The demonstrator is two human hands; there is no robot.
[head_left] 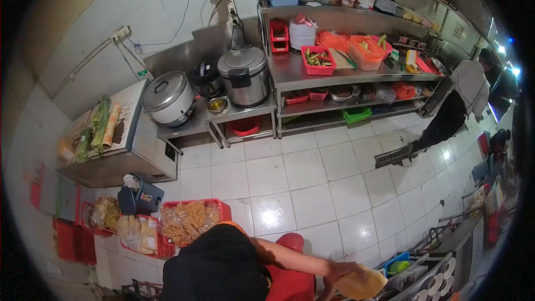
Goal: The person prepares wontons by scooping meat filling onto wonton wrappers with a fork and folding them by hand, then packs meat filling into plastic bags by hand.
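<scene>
L arm (292,257) extd., approx. straight; L hand (341,271) gripping.

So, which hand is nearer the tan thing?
Left, as far as shows: the left hand holds the tan thing; the right hand can't be made out clearly.

On the steel counter (287,71) we see a red basket (321,71) of cut vegetables (316,58) and stacked white containers (302,38); on the low counter (202,116), large lidded cookers (242,75); on the tiled floor (301,173), red crates (226,212).
</scene>
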